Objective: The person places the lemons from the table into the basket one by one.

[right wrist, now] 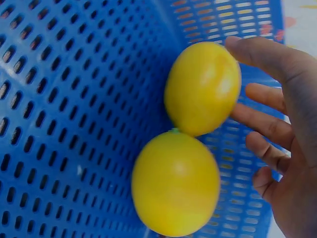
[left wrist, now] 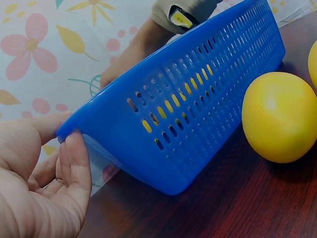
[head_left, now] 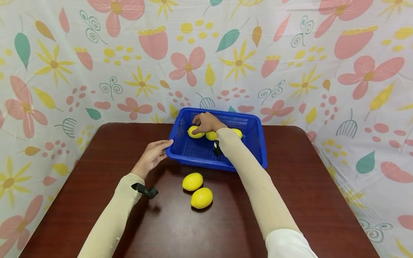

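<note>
Surface: dark reddish-brown table (head_left: 290, 200), glossy, with rounded far corners; its near edge falls outside the head view. Surround: white floral sheet (head_left: 129, 61) printed with pink flowers, yellow daisies and teal leaves, hung behind and down both sides, close to the table's edges. Writing: no legible brand or label on any item. Item 1: blue perforated plastic basket (head_left: 258, 143), rectangular, standing at the table's far middle, its back rim close to the sheet. Item 2: left hand (head_left: 151, 156), at the basket's near-left corner, thumb and fingertips pinching the rim; the left wrist view confirms the grip. Item 3: right hand (head_left: 206, 123), reaching inside the basket, fingers relaxed and spread, their tips touching the far-left lemon (head_left: 195, 132) without closing round it. Item 4: second lemon (head_left: 211, 135), in the basket, touching the first end to end in the right wrist view. Item 5: third lemon (head_left: 238, 132), partly hidden behind the right forearm. Items 6 and 7: two lemons on the table (head_left: 192, 181) (head_left: 201, 197), just in front of the basket, side by side. Open room: bare tabletop to left, right and front of the basket.
</note>
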`<state>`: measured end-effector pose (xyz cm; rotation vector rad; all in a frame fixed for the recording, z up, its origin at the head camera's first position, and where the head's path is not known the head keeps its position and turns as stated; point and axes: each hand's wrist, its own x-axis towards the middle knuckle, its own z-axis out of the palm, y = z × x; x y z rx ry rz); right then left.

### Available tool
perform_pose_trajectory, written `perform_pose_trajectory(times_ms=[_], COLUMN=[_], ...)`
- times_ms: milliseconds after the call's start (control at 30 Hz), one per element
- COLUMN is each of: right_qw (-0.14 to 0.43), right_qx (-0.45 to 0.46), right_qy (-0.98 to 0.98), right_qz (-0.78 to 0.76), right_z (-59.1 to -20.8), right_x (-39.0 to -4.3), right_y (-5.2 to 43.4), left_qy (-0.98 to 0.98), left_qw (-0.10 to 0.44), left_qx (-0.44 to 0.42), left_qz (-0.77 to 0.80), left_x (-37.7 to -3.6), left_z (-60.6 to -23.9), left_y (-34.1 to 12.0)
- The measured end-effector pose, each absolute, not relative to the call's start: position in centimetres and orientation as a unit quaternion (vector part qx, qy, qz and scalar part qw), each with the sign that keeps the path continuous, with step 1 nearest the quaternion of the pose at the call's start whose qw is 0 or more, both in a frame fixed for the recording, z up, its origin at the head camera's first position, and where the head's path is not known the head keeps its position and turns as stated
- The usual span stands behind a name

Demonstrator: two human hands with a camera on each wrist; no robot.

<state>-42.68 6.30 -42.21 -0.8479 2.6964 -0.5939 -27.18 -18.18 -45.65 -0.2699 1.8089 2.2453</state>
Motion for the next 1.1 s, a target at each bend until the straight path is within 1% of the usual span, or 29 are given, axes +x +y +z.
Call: perform_pose_trajectory(times_ms=[167, 333, 467, 633, 833, 967, 1100], right_qw=[0.108, 0.077, 0.047, 0.009, -0.013, -0.021, -0.015], right_qx=[-0.309, -0.312, -0.309, -0.294, -0.276, -0.296, -0.317], right_qy=[0.919, 0.914, 0.915, 0.918, 0.916, 0.904, 0.893], right_qz=[-0.22, -0.247, -0.254, -0.265, -0.29, -0.309, -0.32], right_z=[-40.3, -37.0, -34.8, -33.5, -33.7, -34.9, -36.4], right_x=[-41.9, -40.0, -37.7, -33.8, -28.4, -25.0, -21.7], right_y=[7.0, 7.5, 8.2, 9.1, 9.5, 9.8, 10.3], left_qy=[0.624, 0.622, 0.62, 0.62, 0.615, 0.614, 0.613], left_qw=[0.124, 0.124, 0.125, 0.127, 0.133, 0.139, 0.14], left_qx=[-0.091, -0.088, -0.09, -0.094, -0.086, -0.086, -0.092], left_qz=[0.766, 0.768, 0.769, 0.769, 0.772, 0.772, 0.772], left_x=[-27.2, -27.1, -27.2, -27.3, -27.6, -27.5, -27.2], left_z=[-45.6, -45.4, -45.3, -45.3, -45.3, -45.3, -45.4], left_y=[-18.2, -18.4, -18.3, -18.4, -18.8, -18.7, -18.4])
